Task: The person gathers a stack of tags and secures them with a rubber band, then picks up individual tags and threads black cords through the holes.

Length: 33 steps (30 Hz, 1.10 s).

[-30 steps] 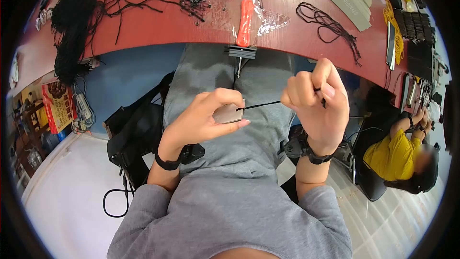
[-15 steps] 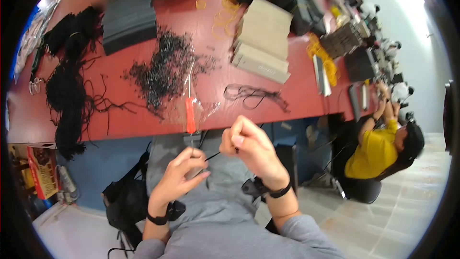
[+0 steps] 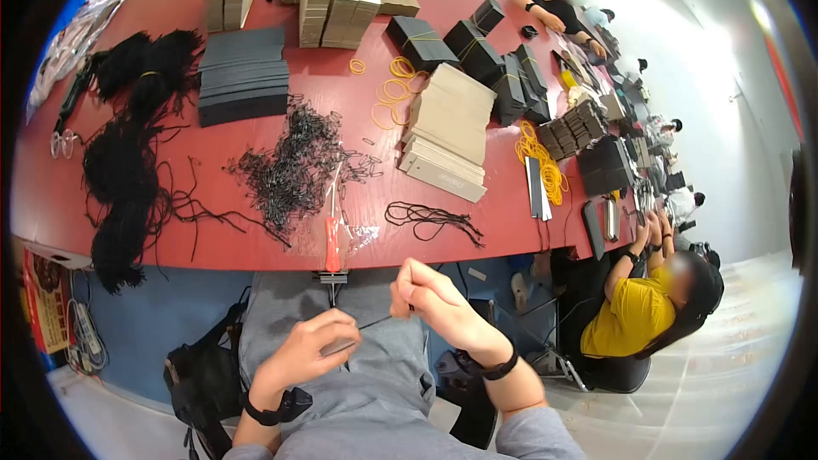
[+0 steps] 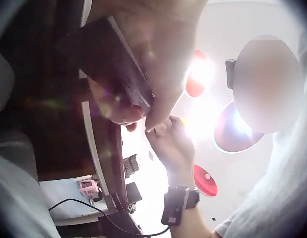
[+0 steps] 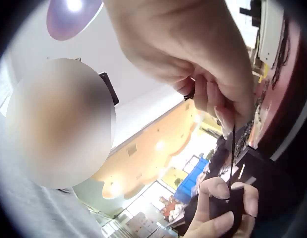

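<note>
Over the lap, my left hand (image 3: 308,349) grips a small flat card (image 4: 111,59), dark in the left wrist view, between thumb and fingers. A thin black cord (image 3: 373,322) runs from the card up to my right hand (image 3: 445,313). The right fingers are curled round the cord, which looks taut in the right wrist view (image 5: 232,153). A small black piece (image 5: 189,93) shows at the curled right fingers. The hands are apart, the right one higher and farther right. Part of the card is hidden by the left fingers.
A red-handled tool (image 3: 331,243) lies at the table (image 3: 196,238) edge, above a small metal piece (image 3: 333,278). Black clips (image 3: 294,162), cord bundles (image 3: 123,170), looped cords (image 3: 433,220) and beige cards (image 3: 452,119) lie beyond. A person in yellow (image 3: 626,311) sits at the right.
The head view has tilted up and shows more of the table. My left hand has turned so that less of the card shows; the cord still joins both hands.
</note>
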{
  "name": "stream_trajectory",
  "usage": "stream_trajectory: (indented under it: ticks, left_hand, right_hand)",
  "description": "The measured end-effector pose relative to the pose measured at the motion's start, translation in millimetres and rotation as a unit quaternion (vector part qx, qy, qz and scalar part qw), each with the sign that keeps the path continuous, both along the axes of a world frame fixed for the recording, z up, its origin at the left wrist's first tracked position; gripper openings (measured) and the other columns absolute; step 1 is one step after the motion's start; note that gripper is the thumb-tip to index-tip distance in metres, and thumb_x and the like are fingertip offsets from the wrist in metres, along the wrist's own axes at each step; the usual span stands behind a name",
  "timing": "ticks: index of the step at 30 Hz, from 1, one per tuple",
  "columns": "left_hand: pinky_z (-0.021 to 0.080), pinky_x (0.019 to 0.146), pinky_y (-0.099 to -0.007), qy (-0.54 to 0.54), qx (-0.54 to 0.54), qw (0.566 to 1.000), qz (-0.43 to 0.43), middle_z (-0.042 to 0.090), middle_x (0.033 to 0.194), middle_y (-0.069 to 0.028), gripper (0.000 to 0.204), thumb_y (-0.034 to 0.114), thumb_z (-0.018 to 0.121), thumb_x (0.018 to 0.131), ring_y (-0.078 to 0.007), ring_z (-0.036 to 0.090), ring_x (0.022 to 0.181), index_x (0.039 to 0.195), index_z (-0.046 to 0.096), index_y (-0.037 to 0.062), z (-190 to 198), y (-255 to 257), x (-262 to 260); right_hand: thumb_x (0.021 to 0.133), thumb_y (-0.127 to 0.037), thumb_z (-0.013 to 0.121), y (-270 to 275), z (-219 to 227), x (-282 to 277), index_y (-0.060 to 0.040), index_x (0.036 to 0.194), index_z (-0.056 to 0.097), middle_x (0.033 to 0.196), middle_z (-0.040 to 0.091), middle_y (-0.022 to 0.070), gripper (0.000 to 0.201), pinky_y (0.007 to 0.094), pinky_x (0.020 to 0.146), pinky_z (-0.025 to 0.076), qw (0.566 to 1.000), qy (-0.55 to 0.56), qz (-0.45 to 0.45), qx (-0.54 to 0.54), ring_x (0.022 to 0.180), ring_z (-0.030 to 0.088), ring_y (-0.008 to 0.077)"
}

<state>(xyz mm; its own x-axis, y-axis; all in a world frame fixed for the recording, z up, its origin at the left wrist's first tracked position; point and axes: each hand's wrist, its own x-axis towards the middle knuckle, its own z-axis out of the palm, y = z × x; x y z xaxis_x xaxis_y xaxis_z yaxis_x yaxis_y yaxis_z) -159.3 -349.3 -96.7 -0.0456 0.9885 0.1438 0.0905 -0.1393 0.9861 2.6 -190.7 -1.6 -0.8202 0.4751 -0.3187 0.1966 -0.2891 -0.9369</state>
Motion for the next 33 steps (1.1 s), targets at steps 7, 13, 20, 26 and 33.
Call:
stream_trajectory:
  ticks: [7, 13, 20, 26, 33]
  left_hand:
    - [0.053, 0.071, -0.0313, -0.016, 0.020, 0.996, -0.086, 0.063, 0.096, -0.0073, 0.026, -0.002, 0.070, 0.076, -0.0237, 0.064, 0.080, 0.100, 0.066, 0.0070, 9.1, 0.2, 5.9]
    - [0.052, 0.069, -0.0304, -0.027, 0.023, 0.995, -0.092, 0.063, 0.093, -0.0077, 0.026, 0.000, 0.074, 0.074, -0.0234, 0.064, 0.078, 0.098, 0.066, 0.0066, 15.3, 1.7, -1.5]
    - [0.054, 0.063, -0.0365, 0.126, 0.052, 0.990, -0.025, 0.057, 0.105, -0.0105, 0.040, 0.005, 0.072, 0.077, -0.0277, 0.064, 0.074, 0.116, 0.065, 0.0120, 28.2, 8.9, 14.4]
    - [0.054, 0.063, -0.0332, 0.223, 0.040, 0.973, -0.033, 0.061, 0.102, -0.0108, 0.029, 0.006, 0.074, 0.073, -0.0249, 0.067, 0.072, 0.101, 0.069, 0.0084, 37.2, 18.3, 21.5]
    - [0.054, 0.059, -0.0359, 0.245, 0.045, 0.962, -0.108, 0.058, 0.102, -0.0091, 0.034, 0.009, 0.070, 0.077, -0.0269, 0.064, 0.070, 0.111, 0.068, 0.0169, 44.1, 23.5, 19.9]
  right_hand:
    - [0.099, -0.009, 0.037, -2.4, 12.5, 30.9, -0.0050, 0.090, 0.041, 0.077, 0.046, 0.0016, 0.011, 0.0280, 0.069, 0.039, 0.997, -0.025, 0.040, -0.068, 0.072, 0.040, 0.0115]
    - [0.100, -0.011, 0.043, -1.1, 21.2, 28.8, -0.0040, 0.091, 0.042, 0.079, 0.044, 0.0007, 0.011, 0.0278, 0.067, 0.038, 0.994, -0.008, 0.110, 0.017, 0.071, 0.039, 0.0114]
    - [0.098, -0.017, 0.058, -14.6, 16.5, 19.2, -0.0006, 0.099, 0.046, 0.083, 0.054, 0.0097, 0.020, 0.0313, 0.063, 0.045, 0.960, -0.084, 0.106, 0.246, 0.071, 0.052, 0.0160]
    - [0.094, -0.012, 0.056, -15.4, -0.2, 25.3, 0.0016, 0.104, 0.051, 0.089, 0.057, 0.0181, 0.017, 0.0434, 0.077, 0.045, 0.887, -0.016, 0.112, 0.447, 0.083, 0.056, 0.0344]
    - [0.095, -0.008, 0.051, -20.3, -2.1, 44.0, 0.0010, 0.103, 0.049, 0.080, 0.057, 0.0162, 0.012, 0.0427, 0.070, 0.042, 0.890, -0.068, 0.192, 0.409, 0.075, 0.051, 0.0343]
